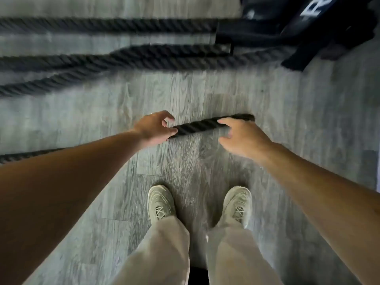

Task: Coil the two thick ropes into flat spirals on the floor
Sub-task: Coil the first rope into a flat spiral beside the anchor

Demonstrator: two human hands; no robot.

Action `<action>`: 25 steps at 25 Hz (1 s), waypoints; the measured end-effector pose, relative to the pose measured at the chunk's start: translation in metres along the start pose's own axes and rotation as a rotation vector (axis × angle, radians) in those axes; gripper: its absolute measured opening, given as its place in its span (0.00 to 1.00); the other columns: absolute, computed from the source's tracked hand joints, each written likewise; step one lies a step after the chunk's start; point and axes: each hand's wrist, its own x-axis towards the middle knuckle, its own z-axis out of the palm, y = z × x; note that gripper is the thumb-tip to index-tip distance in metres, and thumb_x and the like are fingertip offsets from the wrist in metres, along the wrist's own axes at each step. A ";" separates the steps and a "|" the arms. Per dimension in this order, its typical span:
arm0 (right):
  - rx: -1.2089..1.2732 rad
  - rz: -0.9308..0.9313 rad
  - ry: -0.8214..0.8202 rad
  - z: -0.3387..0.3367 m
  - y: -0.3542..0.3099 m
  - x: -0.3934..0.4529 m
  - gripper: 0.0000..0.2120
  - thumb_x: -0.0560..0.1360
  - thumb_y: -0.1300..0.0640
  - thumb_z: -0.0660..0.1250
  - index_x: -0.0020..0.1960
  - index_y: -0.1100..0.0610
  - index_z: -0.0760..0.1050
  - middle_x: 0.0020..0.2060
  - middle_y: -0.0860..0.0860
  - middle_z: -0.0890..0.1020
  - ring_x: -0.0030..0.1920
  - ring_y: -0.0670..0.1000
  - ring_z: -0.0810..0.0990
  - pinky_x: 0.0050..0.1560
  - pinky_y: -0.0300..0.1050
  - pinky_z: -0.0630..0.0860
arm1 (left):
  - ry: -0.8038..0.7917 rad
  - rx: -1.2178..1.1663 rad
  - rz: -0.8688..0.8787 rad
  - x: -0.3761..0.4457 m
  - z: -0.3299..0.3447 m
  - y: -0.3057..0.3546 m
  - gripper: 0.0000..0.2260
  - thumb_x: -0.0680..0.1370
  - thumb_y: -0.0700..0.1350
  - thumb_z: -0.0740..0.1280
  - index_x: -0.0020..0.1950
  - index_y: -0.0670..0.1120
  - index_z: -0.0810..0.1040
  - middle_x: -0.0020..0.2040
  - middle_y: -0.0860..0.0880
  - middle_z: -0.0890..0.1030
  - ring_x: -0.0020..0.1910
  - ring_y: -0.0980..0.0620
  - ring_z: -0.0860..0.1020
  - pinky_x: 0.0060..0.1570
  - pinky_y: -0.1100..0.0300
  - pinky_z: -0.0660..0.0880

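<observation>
A thick black twisted rope (197,125) lies slanted across the grey wood-look floor (287,112) in front of my feet. Its capped end (247,116) points right. My left hand (154,127) curls round the rope with the thumb on it, and the rope runs on to the left under my forearm (24,155). My right hand (243,136) closes over the rope just short of its end, fingers above and thumb below. More black rope runs across the floor at the top: one straight length (102,25) and two that merge (92,61), all blurred.
Black gym equipment with white lettering (298,27) stands at the top right, where the far ropes lead. My two pale sneakers (161,202) (238,204) stand close below the hands. Bare floor lies between the held rope and the far ropes.
</observation>
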 end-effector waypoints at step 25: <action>0.086 -0.081 0.295 0.185 0.099 0.114 0.36 0.71 0.60 0.73 0.70 0.45 0.57 0.60 0.52 0.63 0.38 0.53 0.75 0.31 0.41 0.66 | 0.299 0.060 0.379 0.109 0.184 -0.064 0.21 0.78 0.54 0.69 0.69 0.53 0.71 0.62 0.49 0.79 0.52 0.51 0.80 0.47 0.60 0.79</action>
